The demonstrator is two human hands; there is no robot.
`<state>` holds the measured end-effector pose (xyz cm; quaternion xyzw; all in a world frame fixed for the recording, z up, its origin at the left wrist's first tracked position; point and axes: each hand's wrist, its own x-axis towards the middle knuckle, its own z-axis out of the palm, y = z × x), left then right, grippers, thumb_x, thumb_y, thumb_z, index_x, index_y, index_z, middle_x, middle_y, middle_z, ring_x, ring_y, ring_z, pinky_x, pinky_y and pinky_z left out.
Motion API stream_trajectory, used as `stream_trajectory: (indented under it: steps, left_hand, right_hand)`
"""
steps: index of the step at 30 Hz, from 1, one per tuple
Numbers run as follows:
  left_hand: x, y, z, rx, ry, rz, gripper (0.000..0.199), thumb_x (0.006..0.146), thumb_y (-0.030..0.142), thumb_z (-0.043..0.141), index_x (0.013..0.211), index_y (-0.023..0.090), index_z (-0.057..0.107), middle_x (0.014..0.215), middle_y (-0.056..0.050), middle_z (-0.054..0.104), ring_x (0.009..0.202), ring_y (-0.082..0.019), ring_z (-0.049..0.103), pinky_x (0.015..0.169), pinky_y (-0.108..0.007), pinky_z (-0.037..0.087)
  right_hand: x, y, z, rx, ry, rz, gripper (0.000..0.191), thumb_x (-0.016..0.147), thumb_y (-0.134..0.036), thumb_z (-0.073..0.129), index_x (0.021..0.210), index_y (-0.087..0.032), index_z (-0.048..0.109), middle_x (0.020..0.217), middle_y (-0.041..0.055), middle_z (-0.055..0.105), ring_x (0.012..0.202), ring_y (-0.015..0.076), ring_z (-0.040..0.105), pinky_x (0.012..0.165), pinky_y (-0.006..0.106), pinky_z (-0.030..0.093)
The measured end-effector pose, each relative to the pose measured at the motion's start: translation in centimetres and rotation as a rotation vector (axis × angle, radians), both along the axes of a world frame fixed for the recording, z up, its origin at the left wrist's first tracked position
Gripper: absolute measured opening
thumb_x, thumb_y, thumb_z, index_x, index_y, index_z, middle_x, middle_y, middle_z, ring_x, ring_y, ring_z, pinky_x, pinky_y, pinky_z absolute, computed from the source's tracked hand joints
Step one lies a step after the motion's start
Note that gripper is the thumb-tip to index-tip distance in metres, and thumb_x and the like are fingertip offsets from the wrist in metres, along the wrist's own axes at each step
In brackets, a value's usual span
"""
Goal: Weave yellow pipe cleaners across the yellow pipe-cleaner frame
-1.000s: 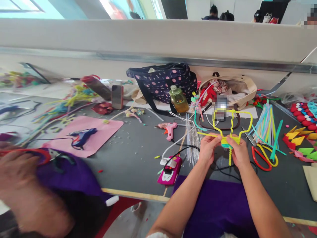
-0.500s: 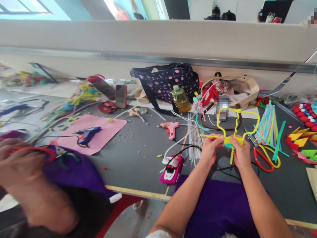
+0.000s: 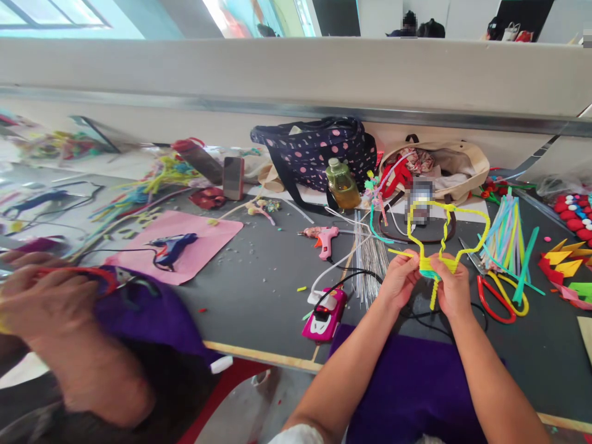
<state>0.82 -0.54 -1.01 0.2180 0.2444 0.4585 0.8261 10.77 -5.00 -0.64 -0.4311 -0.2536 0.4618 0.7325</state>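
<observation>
Between my hands is a yellow pipe cleaner shape (image 3: 430,265), bent into two open loops with a twisted strand down the middle. Yellow and teal turns wrap its base, and a short twisted stem hangs below. My left hand (image 3: 400,277) pinches the wrapped base from the left; a loose yellow end sticks out beyond its fingers. On the other side, my right hand (image 3: 451,285) grips the base with thumb and fingers. Red-and-yellow-handled scissors (image 3: 497,299) lie right of my right hand, beside a bundle of pastel pipe cleaners (image 3: 504,231).
A pink glue gun (image 3: 324,239) and a magenta power strip (image 3: 326,314) with cables lie to the left. Behind stand a bottle (image 3: 341,185), a dotted bag (image 3: 314,151) and a beige bag (image 3: 476,163). At far left, another person's hand (image 3: 55,302) works near a blue glue gun (image 3: 173,250).
The view has shifted slightly, so the table things sit a little further right. Less of the loose yellow end shows beyond my left fingers. My grip on the shape looks the same.
</observation>
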Motion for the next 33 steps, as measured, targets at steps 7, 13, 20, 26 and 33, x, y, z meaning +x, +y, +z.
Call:
stream_trajectory:
  steps: [7,13,20,26,33]
  left_hand:
    - [0.0,-0.2,0.3,-0.058,-0.006,-0.023,0.033,0.057,0.026,0.087,0.074,0.015,0.060,0.066,0.003,0.062,0.057,-0.007,0.055,0.058,-0.019,0.044]
    - [0.2,-0.3,0.4,-0.074,0.022,-0.027,0.037,0.054,0.029,0.088,0.071,0.015,0.058,0.065,0.003,0.060,0.057,-0.006,0.054,0.058,-0.019,0.044]
    - [0.2,-0.6,0.8,0.049,0.154,0.132,0.032,0.056,0.031,0.086,0.067,0.015,0.060,0.061,0.004,0.059,0.054,-0.006,0.053,0.058,-0.019,0.045]
    - [0.2,-0.6,0.9,0.197,0.353,0.236,0.026,0.063,0.035,0.081,0.067,0.014,0.067,0.059,0.000,0.062,0.053,-0.008,0.053,0.057,-0.021,0.045]
    - [0.1,-0.6,1.1,0.272,0.434,0.289,0.021,0.064,0.034,0.079,0.066,0.015,0.068,0.057,0.000,0.062,0.053,-0.010,0.054,0.054,-0.022,0.046]
  right_hand:
    - [0.0,-0.1,0.1,0.016,-0.071,0.001,0.016,0.067,-0.030,0.078,0.074,-0.018,0.070,0.065,-0.0011,0.064,0.058,0.0113,0.058,0.057,0.025,0.050]
    - [0.3,-0.1,-0.2,0.040,-0.147,-0.013,0.015,0.069,-0.030,0.076,0.075,-0.018,0.070,0.067,-0.0010,0.062,0.061,0.0125,0.058,0.059,0.026,0.049]
    - [0.4,-0.2,-0.4,0.043,-0.242,-0.059,0.011,0.072,-0.028,0.074,0.077,-0.018,0.071,0.070,-0.0020,0.062,0.065,0.0117,0.056,0.062,0.025,0.045]
    - [0.5,-0.2,-0.3,0.025,-0.326,-0.080,0.015,0.075,-0.032,0.072,0.076,-0.017,0.070,0.071,-0.0016,0.061,0.064,0.0115,0.053,0.063,0.025,0.044]
    - [0.6,-0.3,-0.3,0.019,-0.448,-0.092,0.016,0.077,-0.033,0.070,0.077,-0.018,0.070,0.073,-0.0013,0.060,0.067,0.0124,0.054,0.063,0.026,0.044]
